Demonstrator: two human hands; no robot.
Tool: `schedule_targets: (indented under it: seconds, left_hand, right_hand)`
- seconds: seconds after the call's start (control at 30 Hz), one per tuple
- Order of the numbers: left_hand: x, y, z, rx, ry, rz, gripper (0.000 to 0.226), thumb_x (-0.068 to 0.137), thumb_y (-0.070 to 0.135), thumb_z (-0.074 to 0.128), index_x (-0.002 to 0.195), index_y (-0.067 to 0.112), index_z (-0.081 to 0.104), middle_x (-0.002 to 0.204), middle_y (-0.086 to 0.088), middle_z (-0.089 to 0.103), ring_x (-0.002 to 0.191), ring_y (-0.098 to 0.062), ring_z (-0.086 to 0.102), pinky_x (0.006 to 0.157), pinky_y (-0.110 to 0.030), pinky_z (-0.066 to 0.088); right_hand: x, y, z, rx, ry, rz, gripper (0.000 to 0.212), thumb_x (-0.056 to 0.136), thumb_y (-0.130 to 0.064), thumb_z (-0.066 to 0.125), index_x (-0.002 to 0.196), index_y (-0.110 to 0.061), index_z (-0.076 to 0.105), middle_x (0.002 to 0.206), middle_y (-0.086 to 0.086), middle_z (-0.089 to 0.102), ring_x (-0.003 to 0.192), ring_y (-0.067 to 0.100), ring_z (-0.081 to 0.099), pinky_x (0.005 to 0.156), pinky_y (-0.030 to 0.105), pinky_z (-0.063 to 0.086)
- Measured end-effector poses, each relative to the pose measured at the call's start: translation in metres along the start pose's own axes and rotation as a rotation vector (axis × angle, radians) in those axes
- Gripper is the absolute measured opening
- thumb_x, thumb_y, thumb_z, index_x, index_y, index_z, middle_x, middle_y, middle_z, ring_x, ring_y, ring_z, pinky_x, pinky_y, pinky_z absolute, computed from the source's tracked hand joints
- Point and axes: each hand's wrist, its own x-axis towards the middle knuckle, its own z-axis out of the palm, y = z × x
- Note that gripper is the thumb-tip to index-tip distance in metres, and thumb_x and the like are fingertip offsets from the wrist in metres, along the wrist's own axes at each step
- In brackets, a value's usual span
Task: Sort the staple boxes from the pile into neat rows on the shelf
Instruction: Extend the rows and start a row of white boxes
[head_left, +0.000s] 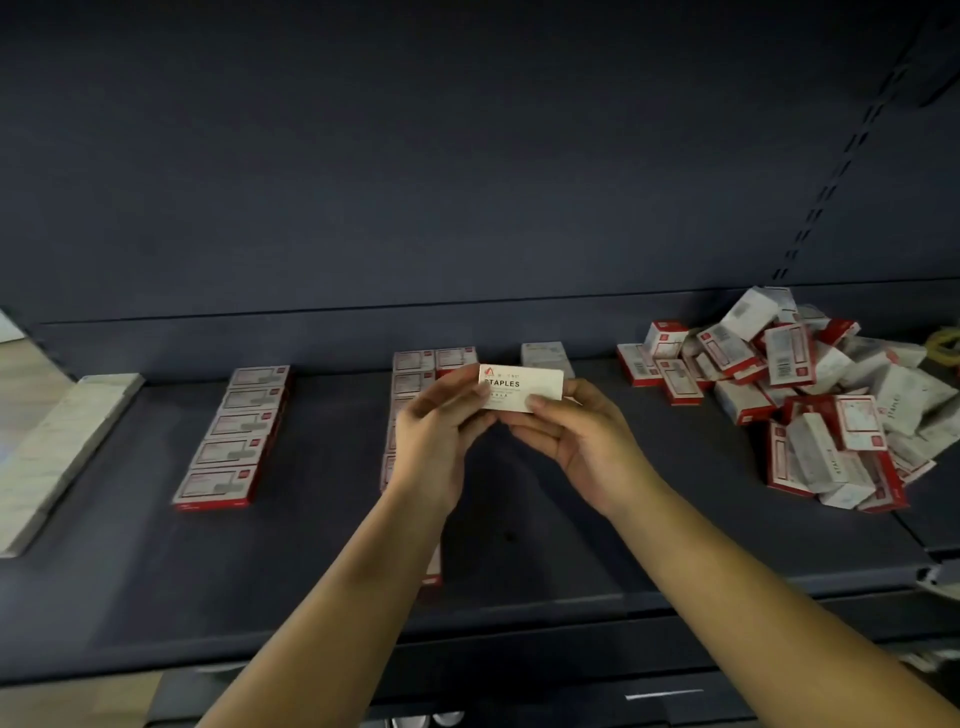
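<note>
I hold a white box marked STAPLES (522, 387) above the middle of the dark shelf (322, 545). My left hand (439, 441) pinches its left end and my right hand (574, 441) pinches its right end. A jumbled pile of red-and-white staple boxes (810, 395) lies at the right of the shelf. One neat row of red-edged boxes (234, 436) runs front to back on the left. A second row (415, 374) lies behind my left hand and is partly hidden by it. A single white box (545, 356) lies just behind the held one.
A long pale row of boxes (57, 447) lies along the shelf's left end. The shelf's back panel (467, 182) rises behind everything. Something yellow (945, 343) shows at the far right edge. A slotted upright (826, 187) runs up the right side.
</note>
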Motion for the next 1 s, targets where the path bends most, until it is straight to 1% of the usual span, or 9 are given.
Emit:
schedule_targets:
  seconds: [0.1,0.27,0.37,0.43,0.47,0.6,0.7,0.87,1.0]
  left_hand:
    - [-0.007,0.025,-0.035,-0.031,0.030,-0.004,0.015,0.080,-0.006,0.062,0.093,0.000,0.066,0.095,-0.015,0.070,0.090,-0.024,0.069,0.074,-0.027,0.057]
    - [-0.017,0.068,-0.105,0.074,-0.010,0.077,0.018,0.083,-0.007,0.060,0.096,0.003,0.066,0.084,-0.005,0.072,0.084,-0.017,0.069,0.068,-0.020,0.055]
    - [-0.024,0.089,-0.156,0.944,-0.039,0.628,0.041,0.083,0.006,0.065,0.123,0.009,0.059,0.109,0.005,0.061,0.105,-0.006,0.054,0.088,-0.018,0.044]
    - [-0.024,0.101,-0.189,1.427,-0.227,1.003,0.046,0.082,0.025,0.057,0.125,0.008,0.058,0.121,-0.003,0.058,0.115,-0.017,0.046,0.095,-0.031,0.041]
    - [-0.026,0.109,-0.203,1.535,-0.298,1.056,0.048,0.081,0.030,0.052,0.122,0.006,0.060,0.120,-0.006,0.060,0.113,-0.022,0.049,0.092,-0.037,0.046]
    - [-0.034,0.143,-0.250,1.697,-0.386,1.101,0.041,0.071,0.019,0.065,0.109,0.002,0.065,0.101,-0.009,0.066,0.088,-0.028,0.062,0.062,-0.040,0.057]
    - [-0.034,0.171,-0.283,1.797,-0.454,1.100,0.038,0.075,0.023,0.063,0.107,0.002,0.064,0.094,-0.009,0.065,0.079,-0.030,0.063,0.058,-0.034,0.056]
    - [-0.041,0.199,-0.352,1.867,-0.449,1.015,0.043,0.084,0.030,0.041,0.105,0.004,0.068,0.098,-0.010,0.065,0.082,-0.029,0.064,0.061,-0.033,0.056]
    - [-0.046,0.192,-0.408,1.940,-0.506,0.851,0.027,0.081,0.020,0.054,0.100,0.007,0.069,0.096,-0.010,0.065,0.077,-0.030,0.064,0.058,-0.034,0.056]
  right_hand:
    - [-0.002,0.017,0.038,-0.033,-0.005,0.004,0.032,0.082,-0.002,0.059,0.113,0.001,0.050,0.096,0.016,0.071,0.084,0.026,0.070,0.068,0.028,0.056]
    - [-0.006,0.057,0.101,-0.171,0.049,-0.031,0.010,0.081,-0.008,0.063,0.090,-0.009,0.060,0.081,0.009,0.069,0.064,0.016,0.065,0.059,0.025,0.053]
    - [-0.011,0.084,0.142,-0.196,0.069,-0.032,0.005,0.084,-0.002,0.060,0.088,-0.005,0.059,0.078,0.009,0.069,0.062,0.015,0.065,0.059,0.024,0.054]
    - [-0.015,0.103,0.168,-0.210,0.043,-0.022,0.004,0.085,-0.001,0.060,0.087,-0.004,0.059,0.076,0.009,0.069,0.064,0.017,0.066,0.063,0.028,0.055]
    - [-0.016,0.113,0.180,-0.225,0.032,-0.014,0.004,0.085,-0.001,0.060,0.087,-0.004,0.060,0.077,0.009,0.069,0.066,0.019,0.066,0.064,0.029,0.055]
    - [-0.021,0.144,0.225,-0.262,-0.011,0.021,0.007,0.084,-0.003,0.062,0.092,-0.004,0.062,0.082,0.012,0.070,0.070,0.022,0.068,0.064,0.028,0.056]
    - [-0.019,0.162,0.255,-0.333,-0.050,0.042,0.008,0.086,-0.009,0.062,0.093,-0.005,0.063,0.084,0.013,0.071,0.070,0.021,0.069,0.064,0.028,0.057]
    - [-0.009,0.192,0.285,-1.102,-0.147,-0.605,0.032,0.085,-0.040,0.060,0.100,-0.013,0.067,0.085,-0.004,0.066,0.075,0.010,0.063,0.067,0.025,0.053]
    - [-0.006,0.208,0.295,-1.220,-0.265,-0.692,0.042,0.084,-0.045,0.047,0.103,-0.013,0.066,0.086,-0.004,0.064,0.073,0.010,0.061,0.064,0.034,0.054]
